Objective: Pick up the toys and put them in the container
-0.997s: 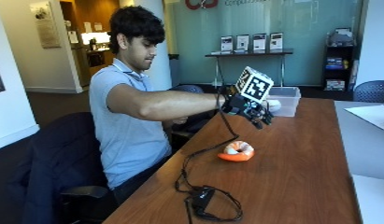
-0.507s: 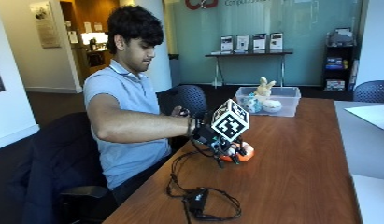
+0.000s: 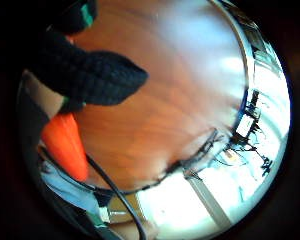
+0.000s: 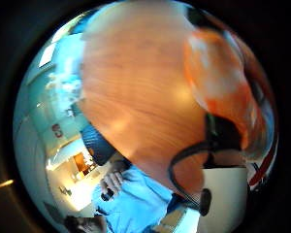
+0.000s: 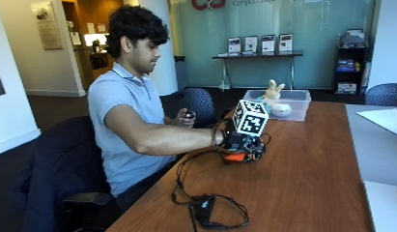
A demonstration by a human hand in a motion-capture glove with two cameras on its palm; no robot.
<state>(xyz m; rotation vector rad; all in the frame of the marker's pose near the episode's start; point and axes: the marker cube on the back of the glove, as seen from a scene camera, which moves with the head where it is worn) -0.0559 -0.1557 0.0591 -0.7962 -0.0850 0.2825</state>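
1 orange toy (image 5: 235, 156) sits on the table (image 5: 314, 183) near its left long edge, gloved right hand (image 5: 242, 143) down over it; can't tell if the fingers have closed. Container (image 5: 298, 104) at the far end already holds toys, presumably the drop target.

Light: bright daylight from the glass wall (image 5: 275, 29) behind, room evenly lit.
Glare: pale sheen on the tabletop (image 5: 301, 179), white patches in both palm views.
Blur: palm views smeared; orange toy (image 4: 223, 82) soft.
Edges: palm views curve strongly.

The hand (image 5: 242, 145) hides most of the orange toy (image 5: 234, 156); grip perhaps unclear
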